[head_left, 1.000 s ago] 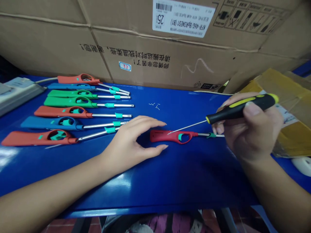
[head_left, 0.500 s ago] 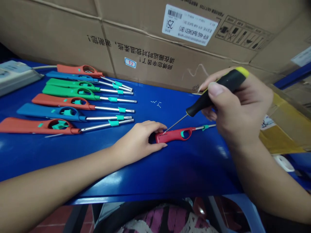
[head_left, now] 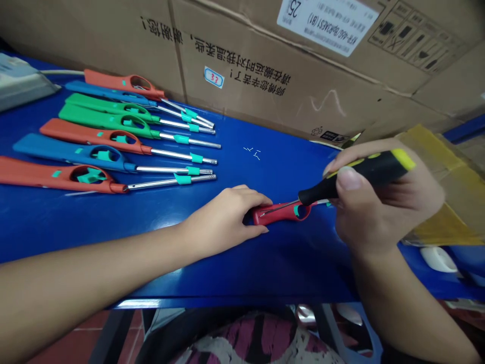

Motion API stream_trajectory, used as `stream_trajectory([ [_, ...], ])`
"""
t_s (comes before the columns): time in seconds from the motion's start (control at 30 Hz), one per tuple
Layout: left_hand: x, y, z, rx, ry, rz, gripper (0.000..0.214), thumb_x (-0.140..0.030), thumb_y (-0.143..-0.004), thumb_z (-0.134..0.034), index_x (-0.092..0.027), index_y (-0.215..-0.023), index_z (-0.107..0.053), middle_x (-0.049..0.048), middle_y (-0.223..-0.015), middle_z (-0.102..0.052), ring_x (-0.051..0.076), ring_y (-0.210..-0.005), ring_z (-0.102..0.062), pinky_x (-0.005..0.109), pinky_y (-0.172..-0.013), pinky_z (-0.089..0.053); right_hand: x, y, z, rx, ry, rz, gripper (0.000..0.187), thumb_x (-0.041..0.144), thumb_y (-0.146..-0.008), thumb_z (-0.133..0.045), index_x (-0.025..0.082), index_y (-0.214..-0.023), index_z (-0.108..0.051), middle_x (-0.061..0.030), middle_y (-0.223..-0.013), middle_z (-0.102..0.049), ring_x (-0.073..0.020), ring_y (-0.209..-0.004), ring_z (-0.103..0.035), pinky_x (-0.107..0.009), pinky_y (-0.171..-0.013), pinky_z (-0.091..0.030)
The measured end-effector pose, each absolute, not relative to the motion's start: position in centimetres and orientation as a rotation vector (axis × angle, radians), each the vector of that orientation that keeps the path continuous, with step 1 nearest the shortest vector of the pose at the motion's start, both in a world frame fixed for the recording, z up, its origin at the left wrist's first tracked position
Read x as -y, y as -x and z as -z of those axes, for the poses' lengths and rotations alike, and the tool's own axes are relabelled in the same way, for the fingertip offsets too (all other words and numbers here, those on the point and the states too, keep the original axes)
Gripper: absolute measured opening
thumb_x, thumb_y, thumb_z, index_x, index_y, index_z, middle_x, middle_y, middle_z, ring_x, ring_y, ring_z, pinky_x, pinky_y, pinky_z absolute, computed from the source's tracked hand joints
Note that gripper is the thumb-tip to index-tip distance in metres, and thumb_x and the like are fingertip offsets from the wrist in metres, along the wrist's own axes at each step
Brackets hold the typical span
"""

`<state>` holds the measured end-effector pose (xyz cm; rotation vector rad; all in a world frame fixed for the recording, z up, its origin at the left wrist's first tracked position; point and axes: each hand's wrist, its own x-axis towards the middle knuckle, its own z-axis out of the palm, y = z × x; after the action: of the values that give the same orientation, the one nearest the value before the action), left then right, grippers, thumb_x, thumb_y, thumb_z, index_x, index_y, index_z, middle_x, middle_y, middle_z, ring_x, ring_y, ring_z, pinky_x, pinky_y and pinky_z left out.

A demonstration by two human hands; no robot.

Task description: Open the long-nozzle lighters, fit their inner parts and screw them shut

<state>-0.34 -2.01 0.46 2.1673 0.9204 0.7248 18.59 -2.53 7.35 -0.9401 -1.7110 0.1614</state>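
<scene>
Red lighter (head_left: 279, 216) lies on the tabletop (head_left: 288, 275) between your hands, long axis left to right, its butt inside your nearer left hand's (head_left: 223, 220) grip; pinched or not, I cannot tell. Counting rightward: seven other lighters (head_left: 76, 132) (three orange, two blue, two green), this one red, one screwdriver (head_left: 386, 167) held in your right hand (head_left: 371, 220).

Their left forearm (head_left: 106, 268) reaches forward, left hand (head_left: 220, 222) low, thumb and fingers curved into a C; right hand (head_left: 382, 212) clenched, thumb on top.
</scene>
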Motion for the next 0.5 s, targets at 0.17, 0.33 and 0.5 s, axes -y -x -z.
stream_trajectory([
  [0.17, 1.98, 0.18, -0.53, -0.928, -2.161, -0.719, 0.037, -0.018, -0.08, -0.079, -0.018, -0.116, -0.072, 0.0049, -0.102, -0.075, 0.023, -0.096, -0.066, 0.034, -0.084, -0.051, 2.78, -19.37, -7.68, 1.887, 0.989, -0.125, 0.01, 0.034, -0.093, -0.062, 0.033, -0.083, -0.064, 0.0034, -0.066, -0.061, -0.0161, -0.051, -0.051, -0.034, -0.049, -0.038],
  [0.33, 1.96, 0.22, -0.53, -0.924, -2.162, -0.726, 0.036, -0.017, -0.08, -0.079, -0.018, -0.114, -0.071, 0.0047, -0.102, -0.074, 0.022, -0.095, -0.066, 0.034, -0.084, -0.051, 2.86, -19.36, -7.54, 1.896, 0.999, -0.144, 0.009, 0.034, -0.093, -0.062, 0.033, -0.084, -0.064, 0.0034, -0.066, -0.062, -0.0139, -0.047, -0.05, -0.033, -0.047, -0.037],
  [0.5, 2.01, 0.18, -0.5, -0.924, -2.168, -0.74, 0.035, -0.016, -0.079, -0.079, -0.016, -0.113, -0.071, 0.0045, -0.101, -0.074, 0.022, -0.094, -0.066, 0.033, -0.083, -0.052, 2.54, -19.09, -7.2, 1.86, 0.966, -0.129, 0.01, 0.033, -0.092, -0.062, 0.031, -0.082, -0.064, 0.0039, -0.065, -0.061, -0.0129, -0.047, -0.048, -0.031, -0.045, -0.035],
])
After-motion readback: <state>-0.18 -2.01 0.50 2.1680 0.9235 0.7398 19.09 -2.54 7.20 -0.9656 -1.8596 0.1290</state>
